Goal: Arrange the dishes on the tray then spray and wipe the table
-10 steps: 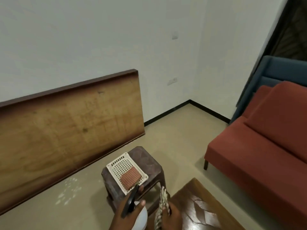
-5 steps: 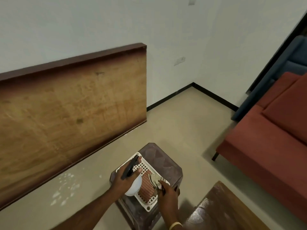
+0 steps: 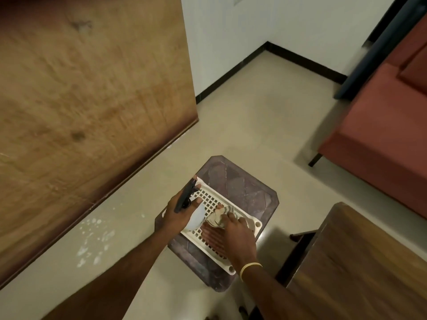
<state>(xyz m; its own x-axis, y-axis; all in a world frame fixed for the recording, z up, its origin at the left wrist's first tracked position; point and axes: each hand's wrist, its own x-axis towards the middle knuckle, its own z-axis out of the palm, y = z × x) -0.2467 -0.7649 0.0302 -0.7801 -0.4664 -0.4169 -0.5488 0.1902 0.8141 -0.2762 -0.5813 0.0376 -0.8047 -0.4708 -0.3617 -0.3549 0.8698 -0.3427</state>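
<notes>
A white perforated tray (image 3: 210,202) lies on a dark brown plastic stool (image 3: 245,188). My left hand (image 3: 179,213) grips a white spray bottle (image 3: 196,217) by its black trigger head, just over the tray's left side. My right hand (image 3: 238,236) holds a crumpled striped cloth (image 3: 218,218) down on the tray, partly covering a reddish-brown ribbed item (image 3: 211,236) that lies in it. A yellow band circles my right wrist. The wooden table's corner (image 3: 360,257) shows at lower right.
A large wooden board (image 3: 80,100) leans against the white wall on the left. A red sofa (image 3: 381,125) stands at right, with something dark blue behind it. White specks mark the beige floor (image 3: 92,241) left of the stool.
The view has tilted down and moved closer to the stool. Both hands have carried the spray bottle and the cloth from near the table onto the tray.
</notes>
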